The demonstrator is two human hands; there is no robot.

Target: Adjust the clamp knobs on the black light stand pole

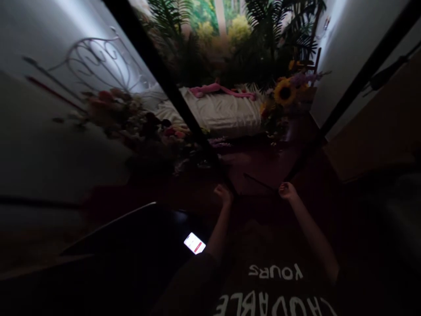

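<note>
Both hands are in front of me in dim light. My left hand has its fingers curled, beside the lower end of a long dark pole. Whether it touches the pole, or holds anything, is lost in the dark. My right hand is closed, with a thin dark rod running from it toward the left. Just above that hand is the lower end of a second dark pole, which slants up to the right. Contact between that pole and the hand is unclear.
A lit phone lies on a black surface at my left. Farther off, a bed with white cloth bears a pink plush toy. Artificial flowers and sunflowers flank it, near a curly metal headboard.
</note>
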